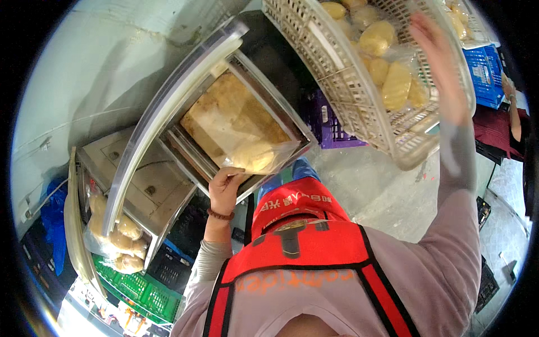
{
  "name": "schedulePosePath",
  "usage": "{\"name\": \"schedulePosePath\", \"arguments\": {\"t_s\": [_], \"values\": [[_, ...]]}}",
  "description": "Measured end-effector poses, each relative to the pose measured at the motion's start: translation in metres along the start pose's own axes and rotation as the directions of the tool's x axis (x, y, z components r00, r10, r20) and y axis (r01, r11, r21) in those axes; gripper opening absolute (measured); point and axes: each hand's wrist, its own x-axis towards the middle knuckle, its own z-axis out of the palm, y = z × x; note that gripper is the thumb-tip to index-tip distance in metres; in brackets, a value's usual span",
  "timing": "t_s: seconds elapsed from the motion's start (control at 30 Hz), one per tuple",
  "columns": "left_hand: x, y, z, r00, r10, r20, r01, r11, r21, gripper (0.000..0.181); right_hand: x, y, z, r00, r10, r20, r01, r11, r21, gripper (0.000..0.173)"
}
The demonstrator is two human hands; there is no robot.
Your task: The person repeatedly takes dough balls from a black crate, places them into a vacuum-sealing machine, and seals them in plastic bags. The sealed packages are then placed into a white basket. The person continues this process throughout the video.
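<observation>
My left hand [224, 188] pinches the edge of a clear plastic bag [283, 156] at the near side of an open chamber vacuum sealer [240, 110]. Pale yellow pieces that look like peeled potatoes [257, 158] are inside the bag, which lies over the stained plate of the chamber. The sealer's curved clear lid [168, 90] stands raised on the left. My right hand [433, 46], blurred, is raised over a white plastic crate [337, 80]. Bagged peeled potatoes [389, 76] fill part of that crate. Whether the right hand holds anything is unclear.
A second sealer [143, 168] with bagged potatoes [126, 244] stands to the left, above a green crate [139, 290]. A purple crate [330, 122] sits beneath the white one. Blue crates [484, 76] and another person's arm [513, 105] are at far right.
</observation>
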Motion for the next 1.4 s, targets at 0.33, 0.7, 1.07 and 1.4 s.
{"name": "schedulePosePath", "arguments": {"t_s": [0.33,0.7,1.07,1.4], "values": [[0.018,-0.041,-0.028,0.996,0.086,0.037,-0.083,0.993,-0.088,0.009,-0.285,0.031,0.235,0.774,0.328,0.542,-0.510,0.829,0.227,0.055],[0.035,-0.079,-0.073,0.989,-0.048,-0.141,0.013,0.971,-0.239,0.014,-0.306,0.031,0.302,0.782,0.394,0.483,-0.612,0.632,0.475,0.017],[0.191,-0.038,0.013,0.965,-0.242,0.104,0.124,0.767,0.629,0.030,-0.349,0.041,0.349,0.311,0.896,0.317,-0.674,-0.027,0.738,0.018],[0.238,-0.076,0.071,0.982,-0.187,-0.003,0.137,0.707,0.694,0.039,-0.308,0.062,0.345,0.037,0.966,0.257,-0.689,-0.161,0.706,0.020]]}}
